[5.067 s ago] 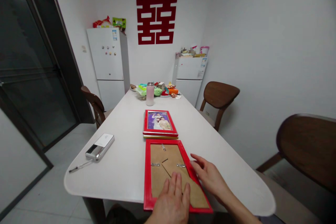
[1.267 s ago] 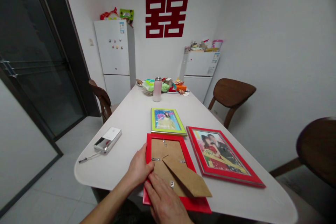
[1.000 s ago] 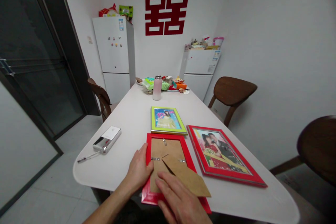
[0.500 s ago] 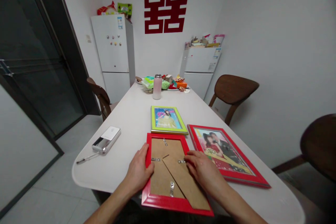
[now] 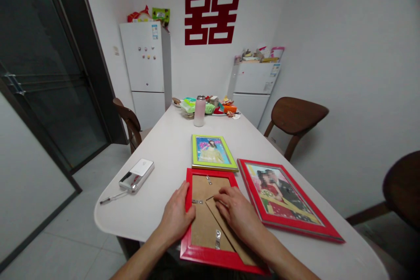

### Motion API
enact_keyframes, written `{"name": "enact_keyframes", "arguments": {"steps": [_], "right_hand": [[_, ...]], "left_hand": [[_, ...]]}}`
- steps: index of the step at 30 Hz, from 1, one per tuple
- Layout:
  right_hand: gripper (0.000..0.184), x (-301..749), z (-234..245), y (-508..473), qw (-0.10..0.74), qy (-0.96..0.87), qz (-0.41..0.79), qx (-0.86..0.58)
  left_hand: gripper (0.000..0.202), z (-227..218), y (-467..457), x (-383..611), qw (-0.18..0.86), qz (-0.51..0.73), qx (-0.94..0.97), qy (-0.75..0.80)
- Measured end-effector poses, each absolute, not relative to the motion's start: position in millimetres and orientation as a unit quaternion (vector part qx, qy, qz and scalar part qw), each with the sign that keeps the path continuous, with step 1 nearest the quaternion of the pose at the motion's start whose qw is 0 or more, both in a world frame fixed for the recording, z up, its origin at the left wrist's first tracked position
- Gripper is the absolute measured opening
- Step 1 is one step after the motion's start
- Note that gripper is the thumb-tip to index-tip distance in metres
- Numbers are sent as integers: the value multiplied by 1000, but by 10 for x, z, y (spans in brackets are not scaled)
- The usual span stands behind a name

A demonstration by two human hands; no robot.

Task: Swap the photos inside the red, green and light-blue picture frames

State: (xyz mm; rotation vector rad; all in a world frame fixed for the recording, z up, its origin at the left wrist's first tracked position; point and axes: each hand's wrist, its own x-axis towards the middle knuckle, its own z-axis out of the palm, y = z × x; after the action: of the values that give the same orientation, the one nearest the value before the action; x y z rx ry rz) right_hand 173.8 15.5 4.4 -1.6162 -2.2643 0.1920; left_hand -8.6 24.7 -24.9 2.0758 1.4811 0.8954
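Note:
A red picture frame [image 5: 198, 251] lies face down at the table's near edge, its brown backing board [image 5: 201, 227] showing, with metal turn clips [image 5: 218, 239] on it. My left hand [image 5: 177, 212] grips the frame's left side, thumb on top near the backing. My right hand [image 5: 238, 210] lies over the board's right part, fingers curled at the upper end of the slanting brown stand [image 5: 226, 236]. The right clip is hidden under this hand. Beyond the frame lies a green picture frame [image 5: 215, 167], face up. To the right is a larger red picture frame [image 5: 303, 229], face up.
On the white table [image 5: 157, 197] a power bank [image 5: 139, 175] with a short cable sits at left. Farther back stand a pink bottle [image 5: 200, 111] and a pile of bags and packets [image 5: 223, 107]. Wooden chairs [image 5: 295, 116] flank the table.
My right hand has moved left, from the right clip to the upper end of the stand. My left hand keeps its hold on the frame. The whole view has shifted slightly.

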Motion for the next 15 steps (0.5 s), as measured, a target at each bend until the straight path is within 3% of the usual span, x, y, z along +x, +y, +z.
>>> {"name": "enact_keyframes", "arguments": {"steps": [15], "right_hand": [[23,1389,-84,468,178,-772,16,-610]], "left_hand": [[58,-316,253,-87,204,318,752,540]]}}
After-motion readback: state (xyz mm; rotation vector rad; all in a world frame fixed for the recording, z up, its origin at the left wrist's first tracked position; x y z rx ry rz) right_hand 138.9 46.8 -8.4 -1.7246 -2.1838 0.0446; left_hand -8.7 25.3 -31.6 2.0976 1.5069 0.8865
